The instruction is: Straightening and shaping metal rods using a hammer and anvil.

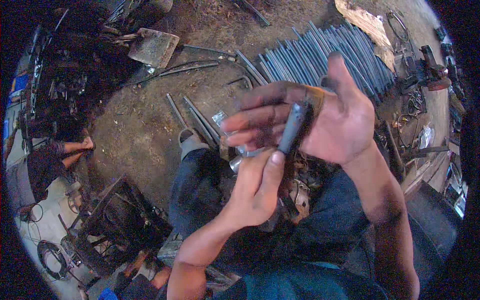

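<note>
My right hand (325, 117) is held palm up in the middle of the view, fingers spread and grimy, with a short dark metal rod (294, 127) lying across the palm and fingers. My left hand (255, 187) comes up from below and pinches the lower end of that rod between thumb and fingers. A shiny bit of metal (247, 150) shows just under the right fingers. Both hands hover over my knees in dark trousers (200, 190).
A pile of several grey metal rods (320, 55) lies on the dirt floor beyond my hands. A few loose rods (197, 117) lie by my foot. A flat metal plate (154, 47) sits top left. Another person (55, 155) crouches at left. A dark metal frame (120, 220) stands lower left; scrap clutters the right edge.
</note>
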A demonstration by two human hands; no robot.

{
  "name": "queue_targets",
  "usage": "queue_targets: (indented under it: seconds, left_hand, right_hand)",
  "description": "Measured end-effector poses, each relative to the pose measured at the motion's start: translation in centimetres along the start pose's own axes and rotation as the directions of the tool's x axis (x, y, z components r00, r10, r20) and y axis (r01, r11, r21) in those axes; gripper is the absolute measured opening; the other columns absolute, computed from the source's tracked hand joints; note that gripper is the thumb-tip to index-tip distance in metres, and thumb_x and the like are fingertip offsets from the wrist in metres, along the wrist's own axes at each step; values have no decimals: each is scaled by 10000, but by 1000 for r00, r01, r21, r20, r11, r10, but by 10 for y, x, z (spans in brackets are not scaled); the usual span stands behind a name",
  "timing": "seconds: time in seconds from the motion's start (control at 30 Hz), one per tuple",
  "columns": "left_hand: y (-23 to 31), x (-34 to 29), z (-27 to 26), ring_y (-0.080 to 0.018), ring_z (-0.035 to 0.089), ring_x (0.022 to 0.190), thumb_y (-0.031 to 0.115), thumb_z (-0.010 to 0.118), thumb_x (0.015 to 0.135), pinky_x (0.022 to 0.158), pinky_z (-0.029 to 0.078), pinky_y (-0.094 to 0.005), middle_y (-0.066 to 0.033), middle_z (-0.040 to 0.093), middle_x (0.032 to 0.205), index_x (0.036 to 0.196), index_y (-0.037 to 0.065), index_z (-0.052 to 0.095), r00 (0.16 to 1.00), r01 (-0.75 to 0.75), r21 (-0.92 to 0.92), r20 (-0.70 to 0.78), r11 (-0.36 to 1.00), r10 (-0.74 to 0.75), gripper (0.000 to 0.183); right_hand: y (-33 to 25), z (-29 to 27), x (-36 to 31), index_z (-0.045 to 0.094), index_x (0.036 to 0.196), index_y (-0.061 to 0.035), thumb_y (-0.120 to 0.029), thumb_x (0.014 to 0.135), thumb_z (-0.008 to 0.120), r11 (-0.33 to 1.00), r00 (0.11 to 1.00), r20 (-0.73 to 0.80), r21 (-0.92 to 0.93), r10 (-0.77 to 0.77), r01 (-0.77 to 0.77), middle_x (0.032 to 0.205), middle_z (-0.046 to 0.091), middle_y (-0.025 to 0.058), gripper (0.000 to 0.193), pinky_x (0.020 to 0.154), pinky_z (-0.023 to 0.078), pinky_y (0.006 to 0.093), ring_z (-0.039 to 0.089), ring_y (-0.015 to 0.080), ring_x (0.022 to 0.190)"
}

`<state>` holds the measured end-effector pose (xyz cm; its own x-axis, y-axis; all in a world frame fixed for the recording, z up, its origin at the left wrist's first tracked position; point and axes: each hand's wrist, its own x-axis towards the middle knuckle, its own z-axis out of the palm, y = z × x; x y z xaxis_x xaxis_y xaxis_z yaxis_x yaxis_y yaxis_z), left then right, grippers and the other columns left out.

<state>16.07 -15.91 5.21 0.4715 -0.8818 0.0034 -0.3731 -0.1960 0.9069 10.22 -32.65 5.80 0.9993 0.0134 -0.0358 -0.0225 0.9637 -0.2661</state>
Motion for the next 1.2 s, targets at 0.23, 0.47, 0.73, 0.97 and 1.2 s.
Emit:
queue_targets:
  seconds: [0.23,0.47,0.73,0.97,1.2]
  left_hand:
    - [0,8,-1,-135,466,503,449,305,977,467,366,-263,-50,506,627,835,28,518,787,617,-570,461,543,-410,493]
    - [-15,18,-2,-84,373,418,480,359,957,372,281,-219,-3,417,553,782,47,486,701,702,-709,668,71,-250,485]
    - [-34,14,7,-72,294,335,458,396,948,295,202,-207,9,355,472,735,46,443,593,787,-514,782,-340,190,466]
    - [-25,19,9,-117,419,456,425,462,924,414,312,-226,-50,446,577,847,-8,516,661,734,-677,728,-44,-182,444]
    - [-26,20,13,-138,500,530,366,505,916,478,369,-243,-77,539,644,898,-8,542,672,739,-655,699,161,-244,376]
  right_hand:
    - [-3,-2,-1,245,1386,69,-773,807,202,997,999,-41,71,-6,9,1408,259,338,1023,1031,310,508,363,456,1266]
    - [-7,-3,-1,199,1408,52,-757,820,223,993,996,-56,93,-67,72,1441,217,308,1000,1013,334,496,364,446,1268]
    - [-11,10,-2,213,1404,50,-739,834,227,934,995,-88,358,37,-3,1433,226,315,974,985,375,501,354,459,1271]
    - [-12,-4,-6,247,1398,39,-749,828,205,994,998,-42,100,-45,49,1418,265,314,973,977,381,490,385,439,1258]
    - [-15,-11,-7,279,1386,32,-755,820,217,999,998,-50,27,-32,33,1394,319,308,972,961,387,477,421,414,1236]
